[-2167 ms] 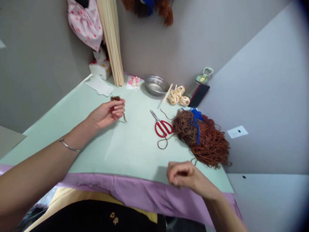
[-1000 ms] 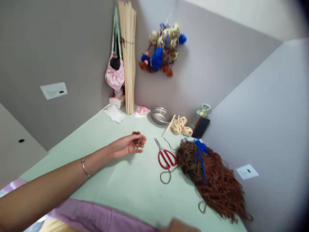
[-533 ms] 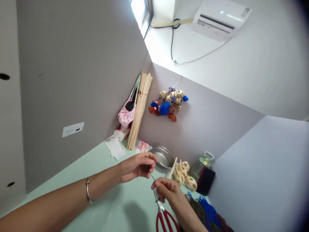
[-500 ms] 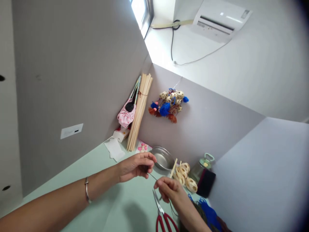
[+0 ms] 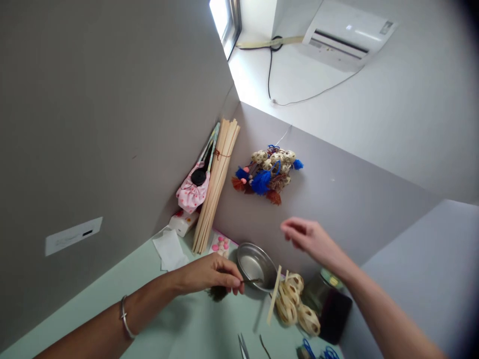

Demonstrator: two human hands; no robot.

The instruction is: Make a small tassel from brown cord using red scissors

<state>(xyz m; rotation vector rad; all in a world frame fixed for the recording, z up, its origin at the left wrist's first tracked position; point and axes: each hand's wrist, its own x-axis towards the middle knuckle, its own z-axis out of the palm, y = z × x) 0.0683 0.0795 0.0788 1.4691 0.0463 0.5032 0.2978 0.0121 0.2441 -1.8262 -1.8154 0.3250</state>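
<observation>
Head view: pale green tabletop (image 5: 140, 281) fills the lower part. Bundle of long, flat, pale wooden strips (image 5: 216, 189) leans in the corner. Cluster of woven balls with blue and rust yarn tassels (image 5: 269, 172) hangs on the wall. Left hand (image 5: 213, 275) pinches, near the round stainless-steel bowl (image 5: 251, 260). Right hand (image 5: 302, 236) is raised, well apart from it, fingers curled; blur leaves unclear whether the tips meet. Pale openwork balls (image 5: 287, 303) lie beside the bowl. Grey metal scissor blades (image 5: 244, 347) show at the bottom edge. Dark brown yarn tassel (image 5: 217, 294) sits under the left hand; thin brown cord (image 5: 253, 280), gripped between thumb and fingers, points across the bowl.
</observation>
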